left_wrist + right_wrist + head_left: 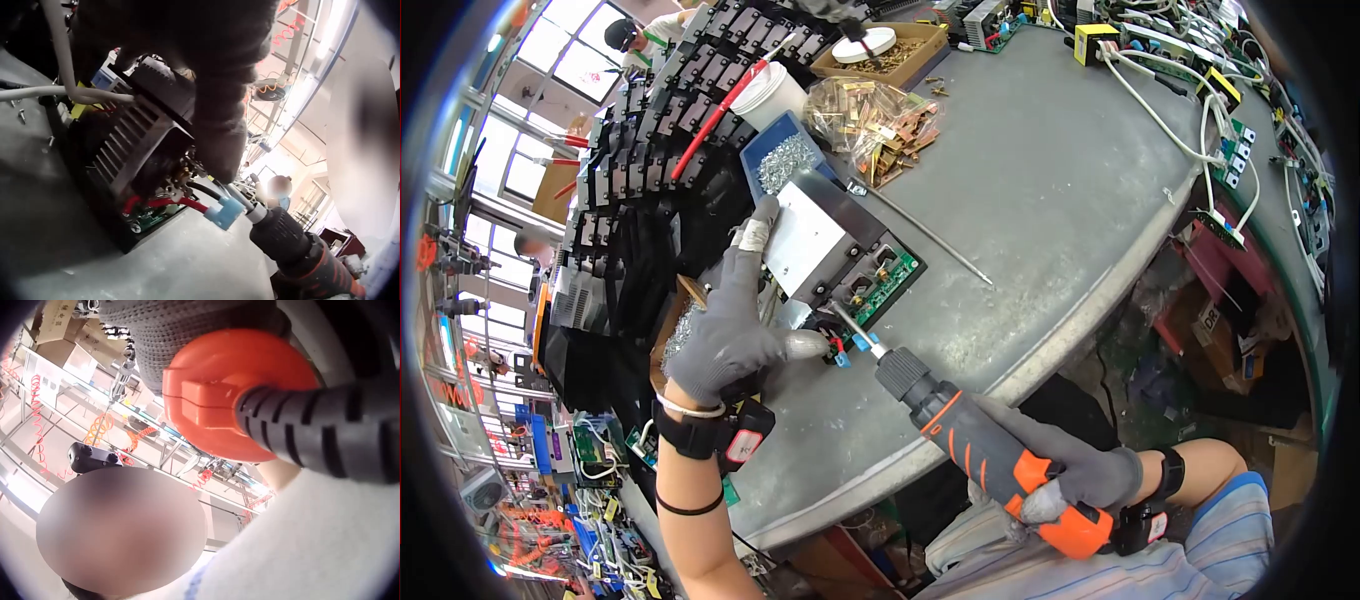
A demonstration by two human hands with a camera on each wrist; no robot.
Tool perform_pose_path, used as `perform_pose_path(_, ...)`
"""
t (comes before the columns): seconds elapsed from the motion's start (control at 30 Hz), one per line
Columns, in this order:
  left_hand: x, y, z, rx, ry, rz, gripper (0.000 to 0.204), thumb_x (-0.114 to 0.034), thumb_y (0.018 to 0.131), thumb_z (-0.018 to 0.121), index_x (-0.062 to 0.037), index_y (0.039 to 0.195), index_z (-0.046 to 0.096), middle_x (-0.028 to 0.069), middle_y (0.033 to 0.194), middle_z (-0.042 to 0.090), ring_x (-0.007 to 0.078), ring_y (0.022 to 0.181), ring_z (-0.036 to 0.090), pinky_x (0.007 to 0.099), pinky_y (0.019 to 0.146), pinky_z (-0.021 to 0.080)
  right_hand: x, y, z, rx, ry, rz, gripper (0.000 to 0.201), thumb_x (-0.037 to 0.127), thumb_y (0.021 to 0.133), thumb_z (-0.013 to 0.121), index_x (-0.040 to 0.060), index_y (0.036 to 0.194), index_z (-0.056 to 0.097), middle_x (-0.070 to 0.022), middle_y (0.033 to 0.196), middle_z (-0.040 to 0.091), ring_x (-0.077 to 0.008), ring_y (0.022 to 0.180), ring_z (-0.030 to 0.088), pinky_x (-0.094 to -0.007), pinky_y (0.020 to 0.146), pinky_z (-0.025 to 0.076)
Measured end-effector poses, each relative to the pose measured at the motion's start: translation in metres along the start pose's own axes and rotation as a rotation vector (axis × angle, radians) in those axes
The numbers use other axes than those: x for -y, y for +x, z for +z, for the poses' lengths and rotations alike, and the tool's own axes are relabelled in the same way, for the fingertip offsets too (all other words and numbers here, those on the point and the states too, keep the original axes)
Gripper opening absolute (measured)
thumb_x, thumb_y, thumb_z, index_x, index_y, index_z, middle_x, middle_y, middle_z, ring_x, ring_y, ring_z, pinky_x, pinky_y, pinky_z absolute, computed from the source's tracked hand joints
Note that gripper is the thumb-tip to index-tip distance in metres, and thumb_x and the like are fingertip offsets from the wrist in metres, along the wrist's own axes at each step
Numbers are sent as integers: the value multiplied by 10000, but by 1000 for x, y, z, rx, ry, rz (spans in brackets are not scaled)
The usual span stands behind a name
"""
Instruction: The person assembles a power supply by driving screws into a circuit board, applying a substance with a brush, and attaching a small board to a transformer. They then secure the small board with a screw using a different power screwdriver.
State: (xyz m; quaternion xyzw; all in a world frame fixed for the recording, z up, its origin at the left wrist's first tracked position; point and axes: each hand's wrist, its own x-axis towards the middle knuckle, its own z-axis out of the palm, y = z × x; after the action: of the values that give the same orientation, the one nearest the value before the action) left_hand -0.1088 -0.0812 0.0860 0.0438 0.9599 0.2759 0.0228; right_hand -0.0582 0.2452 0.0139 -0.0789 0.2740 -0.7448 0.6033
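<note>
A boxy electronic unit with a bare metal plate [805,240] lies on the grey bench, a green circuit board [897,277] along its near side. My gloved left hand [725,325] rests against its left side, fingers extended and thumb spread towards the near corner. My gloved right hand [1095,468] grips an orange-and-black electric screwdriver [965,430], whose long bit reaches the unit's near edge. Close to the bit are red and black wires with a light blue connector [225,214]. Metal heatsink fins [128,140] show in the left wrist view. The right wrist view shows the screwdriver's orange rear end [206,394] and ribbed cord.
Behind the unit sit a blue bin [750,158] of screws, a plastic bag [840,105] with copper pieces and a cardboard box [940,50]. A thin metal rod [930,235] lies to the right. Stacked black parts [635,130] rise at left; cabled boards [1235,155] line the right.
</note>
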Motion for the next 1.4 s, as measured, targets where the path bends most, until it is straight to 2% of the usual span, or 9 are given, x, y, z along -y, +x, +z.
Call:
perform_pose_path(0.03, -2, 1, 2, 2, -119, -42, 1315, -399, 381, 894, -109, 1451, 186, 176, 1397, 331, 332, 1313, 308, 406, 1089, 251, -2, 1, -1, -2, 5, -3, 1022, 20, 726, 617, 162, 1466, -74, -149, 1135, 493, -189, 878, 582, -337, 733, 520)
perform_pose_path(0.37, 1, 6, 6, 52, -267, -41, 1301, -258, 415, 910, -100, 1458, 149, 139, 1421, 301, 235, 1302, 317, 381, 1084, 269, -7, 6, -1, 16, -64, -45, 1031, 49, 729, 647, 174, 1467, -62, -165, 1139, 491, -200, 866, 601, -340, 723, 534)
perform_pose_path(0.43, 3, 7, 11, 12, -389, -10, 1393, -553, 389, 868, -93, 1466, 114, 141, 1410, 352, 228, 1304, 333, 349, 1082, 241, -7, 5, -1, 15, -60, -37, 1028, 46, 730, 644, 175, 1467, -61, -171, 1140, 489, -204, 859, 606, -341, 720, 535)
perform_pose_path(0.73, 9, 8, 18, -20, -521, 50, 1368, -527, 402, 881, -76, 1459, 139, 136, 1404, 356, 236, 1297, 350, 349, 1077, 257, -5, 7, 5, 19, -41, -31, 1017, 42, 740, 627, 203, 1466, -66, -182, 1140, 486, -224, 862, 614, -346, 712, 535)
perform_pose_path(0.97, 9, 7, 15, -69, -465, 45, 1332, -514, 407, 882, -70, 1450, 182, 148, 1391, 376, 235, 1288, 367, 356, 1068, 272, 0, 8, 22, -3, 69, 79, 968, 34, 739, 610, 200, 1466, -7, -163, 1116, 497, -239, 825, 620, -349, 668, 528)
perform_pose_path(1.03, 16, 9, 11, 7, -403, 108, 1276, -207, 443, 923, -89, 1455, 156, 101, 1418, 303, 210, 1300, 329, 374, 1089, 277, 5, 7, 27, -36, 48, 118, 951, 40, 739, 610, 194, 1465, 15, -157, 1112, 500, -241, 818, 622, -351, 656, 527)
perform_pose_path(1.27, 18, 9, 15, 8, -505, 87, 1285, -252, 448, 922, -64, 1453, 144, 123, 1421, 295, 217, 1307, 318, 362, 1089, 268, 6, 8, 26, -45, 117, 123, 817, 75, 716, 626, 108, 1406, 192, -147, 1102, 505, -237, 800, 621, -351, 640, 530)
perform_pose_path(1.33, 20, 10, 18, -22, -542, 96, 1303, -391, 439, 893, -63, 1457, 148, 142, 1392, 368, 233, 1281, 364, 349, 1075, 255, 8, 7, 27, -37, 116, 120, 796, 83, 708, 627, 92, 1392, 219, -145, 1098, 505, -233, 796, 619, -357, 647, 532)
perform_pose_path(1.4, 13, 9, 11, 4, -329, 146, 1221, -134, 480, 814, -66, 1466, 95, 124, 1404, 328, 225, 1292, 333, 334, 1085, 240, 17, 6, 31, -51, 95, 34, 784, 102, 694, 630, 84, 1378, 247, -142, 1083, 507, -220, 792, 618, -362, 661, 535)
